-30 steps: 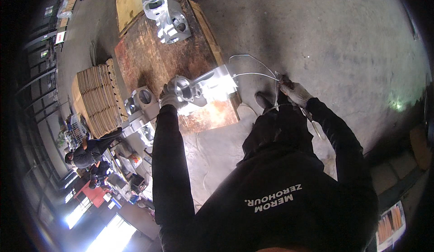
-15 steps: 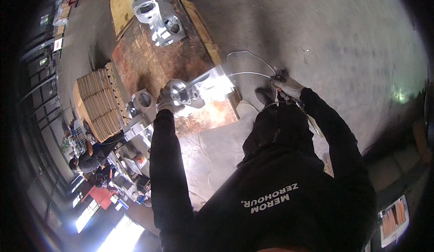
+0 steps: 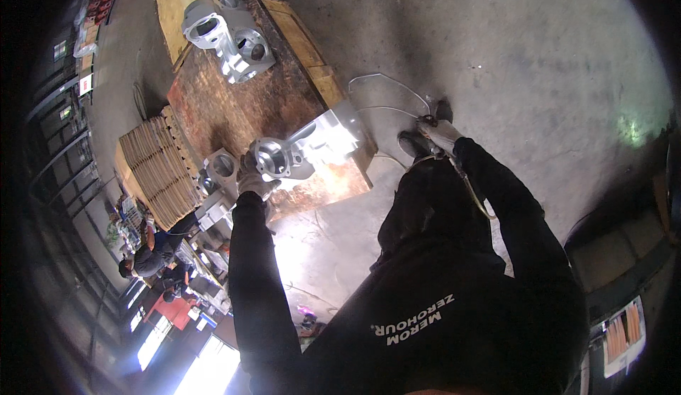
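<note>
My gloved left hand (image 3: 250, 176) is at the left, ring-shaped end of a silvery metal casting (image 3: 333, 137), its fingers curved against the rim. The casting lies on a worn wooden table (image 3: 234, 115), its right end shining brightly. My gloved right hand (image 3: 443, 134) is off the table's right side, closed round a dark hose-fed tool that looks like an air blow gun (image 3: 428, 120). A long thin bent tube (image 3: 379, 75) runs from it toward the casting. A yellowish hose (image 3: 474, 195) trails back from this hand along my forearm.
Another large casting (image 3: 230, 37) stands at the table's far end. More castings (image 3: 221, 164) sit left of my left hand, near a stack of cardboard sheets (image 3: 159, 168). People (image 3: 145, 259) work at cluttered benches at the far left. Concrete floor (image 3: 539, 76) stretches right.
My view has shifted slightly, so the table and castings appear further left. My right hand and its tool have moved a little left, and the hose hangs differently. My left hand stays at the casting.
</note>
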A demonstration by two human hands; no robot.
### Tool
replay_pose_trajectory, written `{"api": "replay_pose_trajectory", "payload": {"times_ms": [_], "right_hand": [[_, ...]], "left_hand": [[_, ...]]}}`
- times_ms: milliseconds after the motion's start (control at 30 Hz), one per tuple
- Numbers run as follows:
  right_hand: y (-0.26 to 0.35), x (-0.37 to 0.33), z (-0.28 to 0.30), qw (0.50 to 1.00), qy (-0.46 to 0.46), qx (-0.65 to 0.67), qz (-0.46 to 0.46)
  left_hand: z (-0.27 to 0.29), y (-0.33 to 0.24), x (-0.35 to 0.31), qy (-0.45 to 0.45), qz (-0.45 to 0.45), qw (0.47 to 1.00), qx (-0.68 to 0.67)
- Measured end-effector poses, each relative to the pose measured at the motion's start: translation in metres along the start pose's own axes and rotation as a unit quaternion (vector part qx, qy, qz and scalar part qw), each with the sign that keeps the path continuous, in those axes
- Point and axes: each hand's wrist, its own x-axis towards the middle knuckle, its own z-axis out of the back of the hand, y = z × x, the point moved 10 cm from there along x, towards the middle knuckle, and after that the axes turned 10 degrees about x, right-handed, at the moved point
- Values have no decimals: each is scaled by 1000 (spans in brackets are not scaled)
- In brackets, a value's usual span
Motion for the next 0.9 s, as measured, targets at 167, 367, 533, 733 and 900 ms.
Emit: {"api": "replay_pose_trajectory", "payload": {"times_ms": [167, 367, 533, 733, 900], "right_hand": [[15, 8, 14, 999, 15, -42, 18], [19, 18, 10, 997, 44, -50, -32], [13, 55, 4, 995, 33, -52, 84], [37, -9, 11, 935, 27, -198, 293], [90, -25, -20, 878, -13, -388, 281]], "left_hand": [[-6, 4, 3, -19, -26, 999, -27], [3, -4, 0, -68, -44, 997, -12], [6, -2, 1, -33, -28, 998, -50], [10, -5, 0, -20, -18, 999, -24], [-2, -3, 2, 12, -15, 1000, -2]]}}
